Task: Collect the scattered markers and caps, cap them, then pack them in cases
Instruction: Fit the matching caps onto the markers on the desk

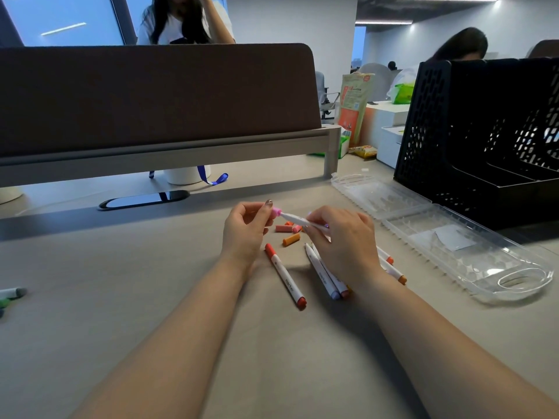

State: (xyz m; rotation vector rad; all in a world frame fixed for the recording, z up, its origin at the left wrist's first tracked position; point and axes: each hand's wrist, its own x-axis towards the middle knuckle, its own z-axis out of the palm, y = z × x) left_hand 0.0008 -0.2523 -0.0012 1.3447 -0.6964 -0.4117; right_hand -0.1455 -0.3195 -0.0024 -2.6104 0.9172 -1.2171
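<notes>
Raised over the desk point(121, 297), the right hand point(341, 237) is gripping a white marker point(295, 219) lying crosswise, pointing left, where the left hand point(245, 231) is pinching a pink cap point(276, 212) at its end. Loose markers point(286, 275) are lying beneath, beside an open case point(453, 237).

**Open-plan office, seen from a desk**

A shared office floor: a fabric-covered divider panel point(151, 95) runs along the back of a grey desk point(121, 297), which has an oval cable port point(143, 200) in its top; a black mesh file rack point(447, 131) stands at right; one person point(181, 22) sits behind the panel; a second person point(459, 45) bends over a farther desk; strip lights point(384, 22) line the ceiling.
</notes>
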